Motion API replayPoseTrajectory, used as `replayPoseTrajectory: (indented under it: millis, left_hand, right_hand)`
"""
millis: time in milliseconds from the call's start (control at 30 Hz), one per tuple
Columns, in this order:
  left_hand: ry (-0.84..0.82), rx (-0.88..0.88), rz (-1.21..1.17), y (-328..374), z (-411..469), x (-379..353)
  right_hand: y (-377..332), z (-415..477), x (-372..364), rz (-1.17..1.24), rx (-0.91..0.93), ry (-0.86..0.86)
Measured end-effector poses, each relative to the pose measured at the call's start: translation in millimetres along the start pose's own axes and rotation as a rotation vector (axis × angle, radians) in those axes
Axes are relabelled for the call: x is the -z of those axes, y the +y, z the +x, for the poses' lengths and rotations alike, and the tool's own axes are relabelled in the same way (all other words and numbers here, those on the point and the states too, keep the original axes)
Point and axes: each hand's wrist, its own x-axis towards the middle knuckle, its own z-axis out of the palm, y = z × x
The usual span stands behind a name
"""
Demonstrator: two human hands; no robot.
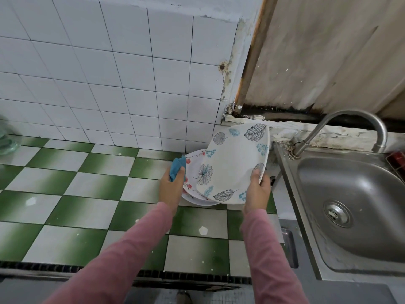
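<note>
Drying plates at a tiled counter, cloth in one hand and plate in the other.

The right hand (257,189) pinches the near rim of the leaf-patterned plate (234,167), thumb on its face. The plate is tilted up on edge between the two hands, probably so its face is open to wiping. The left hand (172,187) is curled round a bunched blue cloth (177,168), touching or just beside the rim of a red-flowered plate (192,170). That plate leans behind the lifted one, on what looks like a small stack on the checkered counter (87,172), likely waiting its turn. The steel sink (350,194) and the tap (355,119) lie to the right of the right hand, handy for draining. No brand, label or writing can be read anywhere.
</note>
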Motion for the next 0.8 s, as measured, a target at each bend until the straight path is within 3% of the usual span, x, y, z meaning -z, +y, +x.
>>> replayPoseTrajectory:
  millis: [300,533,700,800]
  left_hand:
    - [0.026,0.032,-0.039,-2.2,4.1,-6.1]
    - [-0.132,-0.038,0.079,-7.6,3.7,-23.3]
    - [-0.415,-0.13,0.557,-17.9,-12.4,-44.8]
    - [-0.609,-0.227,0.537,-17.5,-29.7,-61.2]
  right_hand:
    - [-5.0,-24.2,-5.5,0.232,-0.003,-0.094]
    - [-18.0,-36.7,-0.5,0.364,-0.113,-0.189]
    - [-25.7,-44.6,0.0,0.42,-0.137,-0.295]
    - [-29.1,-48.0,-5.3,0.421,-0.142,-0.325]
